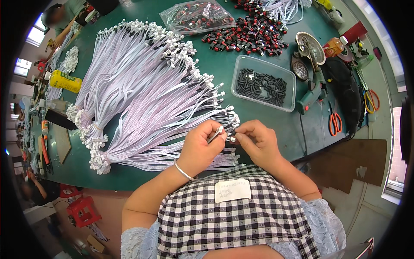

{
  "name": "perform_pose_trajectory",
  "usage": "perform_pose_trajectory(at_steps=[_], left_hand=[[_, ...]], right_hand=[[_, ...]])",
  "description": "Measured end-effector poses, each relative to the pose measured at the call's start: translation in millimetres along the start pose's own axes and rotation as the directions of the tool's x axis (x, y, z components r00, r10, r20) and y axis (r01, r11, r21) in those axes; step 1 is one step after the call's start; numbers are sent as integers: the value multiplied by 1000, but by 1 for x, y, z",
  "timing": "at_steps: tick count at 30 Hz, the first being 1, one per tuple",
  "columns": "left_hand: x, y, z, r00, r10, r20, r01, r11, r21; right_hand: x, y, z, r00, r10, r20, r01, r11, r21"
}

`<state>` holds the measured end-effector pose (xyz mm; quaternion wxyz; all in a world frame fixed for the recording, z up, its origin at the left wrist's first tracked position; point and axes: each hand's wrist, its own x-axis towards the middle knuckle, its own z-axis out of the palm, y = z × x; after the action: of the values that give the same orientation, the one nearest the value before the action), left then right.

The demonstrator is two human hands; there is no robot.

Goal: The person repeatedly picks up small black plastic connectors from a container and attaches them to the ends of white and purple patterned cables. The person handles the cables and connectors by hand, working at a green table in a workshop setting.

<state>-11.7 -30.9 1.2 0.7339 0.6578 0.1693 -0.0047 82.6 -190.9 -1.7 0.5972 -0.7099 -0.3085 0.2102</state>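
Observation:
My left hand (198, 146) is closed on the end of a ribbon cable, its white connector (220, 130) poking out between thumb and forefinger. Close to its right, my right hand (261, 144) pinches with thumb and fingertips; whatever is in the pinch is too small to make out. Both hands are over the right edge of a fanned bundle of white and pale pink ribbon cables (144, 129). White connectors tip the cables at both ends, and black pieces sit near many of the far ends.
A clear plastic box (264, 105) of short black tubes stands beyond my right hand. Behind it lie a heap of red-and-black parts (254, 36) and a filled plastic bag (196, 17). A green hot-glue gun (311, 97) and red-handled scissors (335, 123) lie right; a yellow bottle (64, 82) lies left.

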Motion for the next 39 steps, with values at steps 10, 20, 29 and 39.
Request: perform_pose_trajectory(at_steps=[10,20,29,39], left_hand=[[-1,1,2,999,34,-24,-32,998,56],[-2,10,2,995,101,-25,-93,968,235],[-1,12,2,987,157,-38,-136,935,328],[-2,13,1,985,173,-26,-153,925,348]], right_hand=[[-1,3,1,1000,1,-1,-1,1000,-2],[3,1,-3,986,-166,12,165,965,-202],[3,-2,-5,976,-216,27,216,948,-234],[2,0,-6,950,-308,43,308,909,-280]])
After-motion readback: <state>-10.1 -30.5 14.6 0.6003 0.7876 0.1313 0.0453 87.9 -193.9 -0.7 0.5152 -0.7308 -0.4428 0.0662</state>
